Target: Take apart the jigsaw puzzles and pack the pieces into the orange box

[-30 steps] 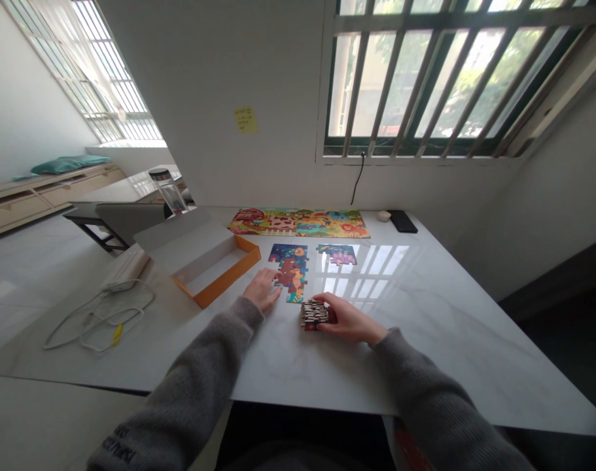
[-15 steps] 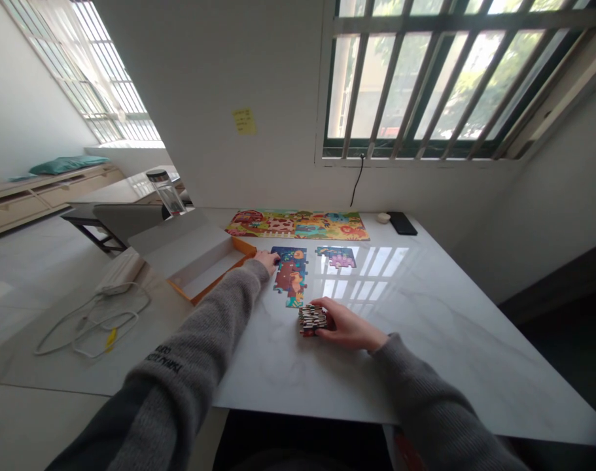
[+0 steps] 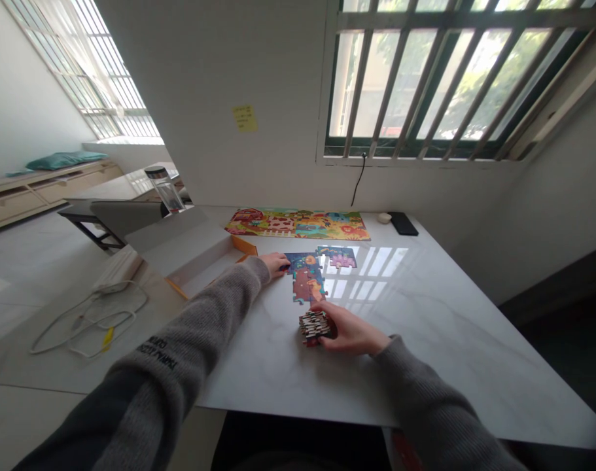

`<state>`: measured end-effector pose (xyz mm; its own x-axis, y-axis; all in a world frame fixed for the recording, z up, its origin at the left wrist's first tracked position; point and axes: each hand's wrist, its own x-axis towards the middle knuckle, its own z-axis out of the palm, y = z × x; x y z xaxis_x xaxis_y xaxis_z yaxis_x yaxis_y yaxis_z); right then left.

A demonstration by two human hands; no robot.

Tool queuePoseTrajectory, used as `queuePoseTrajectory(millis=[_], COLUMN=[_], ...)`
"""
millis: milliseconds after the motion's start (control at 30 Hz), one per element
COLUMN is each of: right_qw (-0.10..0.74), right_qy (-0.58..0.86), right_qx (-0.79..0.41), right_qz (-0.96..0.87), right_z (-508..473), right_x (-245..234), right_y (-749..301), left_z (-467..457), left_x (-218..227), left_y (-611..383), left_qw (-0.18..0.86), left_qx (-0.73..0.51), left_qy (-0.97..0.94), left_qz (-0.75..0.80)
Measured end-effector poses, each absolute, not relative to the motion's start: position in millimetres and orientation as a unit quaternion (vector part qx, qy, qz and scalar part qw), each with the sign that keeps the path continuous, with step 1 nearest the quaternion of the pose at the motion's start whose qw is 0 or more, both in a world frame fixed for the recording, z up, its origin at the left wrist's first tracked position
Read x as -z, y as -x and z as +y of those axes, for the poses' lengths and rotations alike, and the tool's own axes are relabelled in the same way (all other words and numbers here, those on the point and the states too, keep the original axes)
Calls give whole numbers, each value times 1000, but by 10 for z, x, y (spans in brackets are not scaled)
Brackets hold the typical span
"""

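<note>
My left hand (image 3: 275,263) lies on the white table, fingers flat against the left edge of an assembled puzzle section (image 3: 306,278) of dark blue and red pieces. That section now nearly touches a smaller assembled section (image 3: 340,256) to its right. My right hand (image 3: 344,328) rests nearer me, fingers wrapped round a stack of loose puzzle pieces (image 3: 313,326) that stands on the table. Both arms wear grey sleeves.
A colourful picture sheet (image 3: 298,223) lies at the table's far side, with a black phone (image 3: 402,223) and a small white object (image 3: 384,217) to its right. An open orange-edged box (image 3: 207,263) sits left. A white cable (image 3: 84,318) and a clear bottle (image 3: 164,189) are farther left.
My left hand reached forward to the puzzle section's far left edge and slid the section rightward, toward the smaller one. My right hand stayed on the stack.
</note>
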<state>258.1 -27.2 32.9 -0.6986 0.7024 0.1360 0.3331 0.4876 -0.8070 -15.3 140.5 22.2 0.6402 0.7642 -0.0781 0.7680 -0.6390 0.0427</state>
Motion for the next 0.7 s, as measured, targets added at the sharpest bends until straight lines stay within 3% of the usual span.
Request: queuePoseTrajectory(millis=[467,700], right_qw=[272,282], right_qy=[328,351], right_qx=[-496,-487], right_qz=[-757,-748], right_z=[-256,-230], right_x=[-282,-202], right_y=[-2575,-2567], left_z=[1291,1244], left_x=[-160,-110], left_y=[-19,72], left_qw=[-7,40], left_qx=[25,-36], left_qy=[-889,-881], left_qz=[458,470])
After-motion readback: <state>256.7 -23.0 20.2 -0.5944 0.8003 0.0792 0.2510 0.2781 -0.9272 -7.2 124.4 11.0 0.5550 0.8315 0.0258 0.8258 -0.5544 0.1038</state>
